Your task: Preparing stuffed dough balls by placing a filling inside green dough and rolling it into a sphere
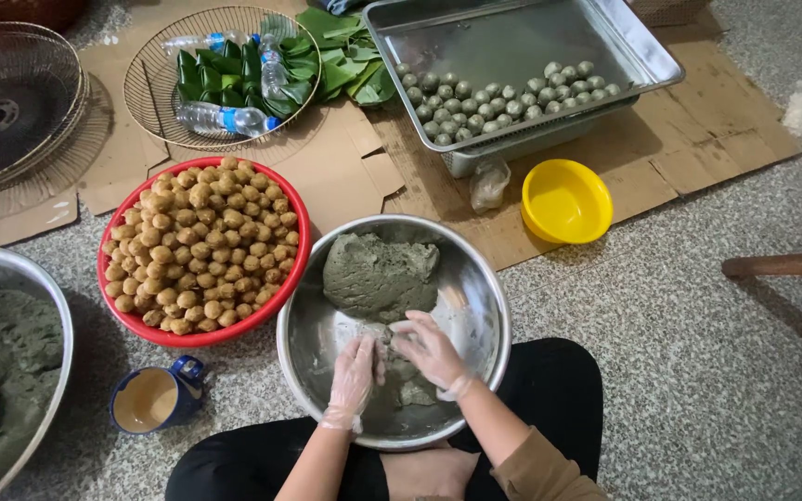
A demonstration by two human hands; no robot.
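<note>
head view: at lower centre both gloved hands, left hand [355, 376] and right hand [431, 353], close together around a small piece of grey-green dough [390, 357] inside the steel bowl [485, 306]; a big dough lump [378, 276] is unshaped. the metal tray [512, 42] at upper right holds a few rows of finished green balls [503, 97], mostly bare. the red basin [199, 336] at left is heaped with brown filling balls [201, 246]

— From where did the 1 view look?
— From the person's head, facing steeply down at the floor, close over a steel bowl [475, 278] by the knees.
— How far did it reach?
— Up to a metal tray [624, 46] at the top edge.
</note>
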